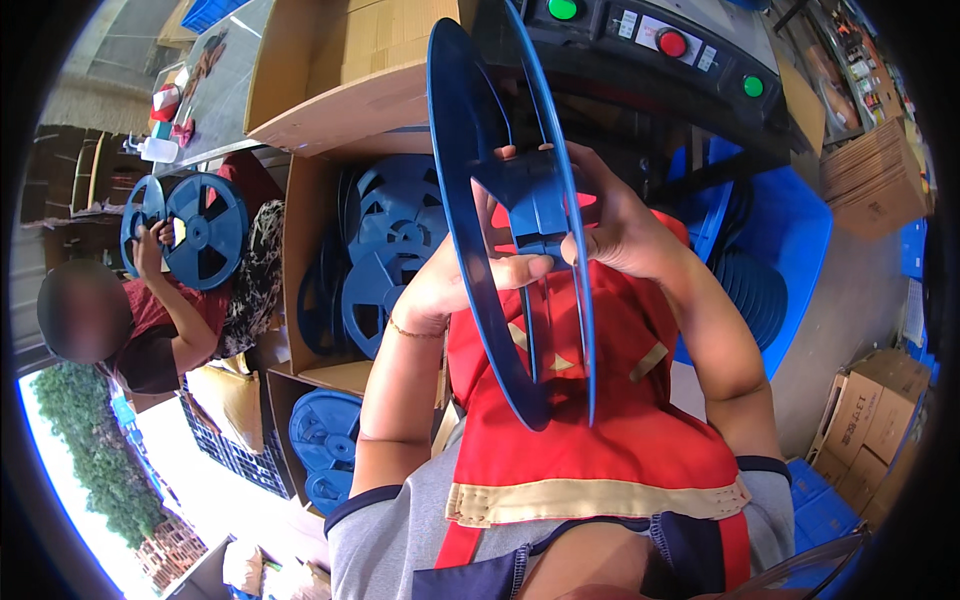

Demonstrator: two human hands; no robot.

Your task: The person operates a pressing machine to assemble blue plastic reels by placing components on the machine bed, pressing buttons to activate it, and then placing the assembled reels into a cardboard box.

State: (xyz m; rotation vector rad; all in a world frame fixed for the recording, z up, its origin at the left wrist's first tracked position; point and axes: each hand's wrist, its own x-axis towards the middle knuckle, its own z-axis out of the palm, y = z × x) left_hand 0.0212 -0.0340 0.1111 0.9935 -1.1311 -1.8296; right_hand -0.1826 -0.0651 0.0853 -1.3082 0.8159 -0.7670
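A: Grip?
B: Your left hand (433, 285) and right hand (635, 228) clasp the blue reel (537, 205) mid-width, near, above your red apron (600, 445).
A: Technique?
B: Probably keep flanges (450, 130) parallel, squeeze evenly.

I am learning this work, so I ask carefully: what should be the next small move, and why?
Probably turn the round blue plastic reel slightly to inspect its hub. The bare left hand and bare right hand hold it from both sides, and a seam shows across the hub; from this view I cannot tell whether it is fully closed.
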